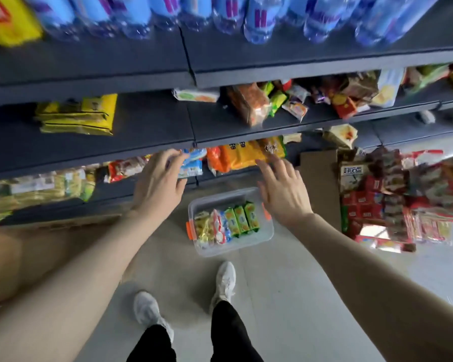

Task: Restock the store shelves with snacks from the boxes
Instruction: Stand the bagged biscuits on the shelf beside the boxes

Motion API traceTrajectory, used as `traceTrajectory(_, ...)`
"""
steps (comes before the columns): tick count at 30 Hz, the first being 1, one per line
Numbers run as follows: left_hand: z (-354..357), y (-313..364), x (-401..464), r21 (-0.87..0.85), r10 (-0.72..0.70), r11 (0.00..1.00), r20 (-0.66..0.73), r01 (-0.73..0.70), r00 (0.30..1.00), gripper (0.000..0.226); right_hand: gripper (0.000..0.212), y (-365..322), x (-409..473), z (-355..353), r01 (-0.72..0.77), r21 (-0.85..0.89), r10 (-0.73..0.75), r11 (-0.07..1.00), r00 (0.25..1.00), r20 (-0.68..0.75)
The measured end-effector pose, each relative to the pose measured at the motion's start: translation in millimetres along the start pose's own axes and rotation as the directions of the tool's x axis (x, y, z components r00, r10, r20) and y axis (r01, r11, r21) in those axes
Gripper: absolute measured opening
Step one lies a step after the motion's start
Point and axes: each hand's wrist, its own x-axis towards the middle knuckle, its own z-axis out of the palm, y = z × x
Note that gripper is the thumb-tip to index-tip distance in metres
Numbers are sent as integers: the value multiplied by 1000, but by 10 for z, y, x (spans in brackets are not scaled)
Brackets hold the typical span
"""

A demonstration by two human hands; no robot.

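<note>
A head-worn camera looks down a dark grey store shelf unit (147, 150) at two bare arms reaching forward. The left hand (158, 182), at about 10 o'clock from centre, has its fingertips on a blue and white snack packet (192, 163) at the edge of a lower shelf; whether it grips the packet cannot be told. The right hand (283, 190), at 2 o'clock, is spread flat with fingers straight, holding nothing, just in front of an orange snack bag (236, 156) on the same shelf. Between the hands, on the grey floor, sits a clear plastic box (246, 245) with orange clips, holding a row of green, yellow and red snack packs (226, 224). At 3 o'clock an open cardboard box (322, 165) holds red packets (369, 199). Blue water bottles (256, 19) line the top shelf at 12 o'clock. White shoes (224, 282) show at 6 o'clock.
</note>
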Motion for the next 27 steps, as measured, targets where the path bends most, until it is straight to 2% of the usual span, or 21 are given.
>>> traceTrajectory(4,895,28,-289,-49,-97,993,144,105,985,56,50,373,-282,743,-58,67,47,996,987,154)
traceTrajectory(8,1670,32,-588,-42,-121,990,270,137,955,60,55,529,-565,1545,-141,97,109,985,955,276)
traceTrajectory(11,2289,-109,-771,-21,-111,991,404,130,908,63,61,575,-745,2173,-220,89,171,971,908,382)
traceTrajectory(16,3265,-295,-871,3,-87,995,532,101,842,65,66,663,-904,3193,-314,70,229,947,811,539)
traceTrajectory(21,4138,-339,-696,-50,-4,998,532,36,847,64,69,889,-812,4155,-322,35,232,946,749,621)
traceTrajectory(27,4967,-407,-432,-27,121,992,519,-126,846,68,63,972,-531,5141,-269,85,160,959,766,622)
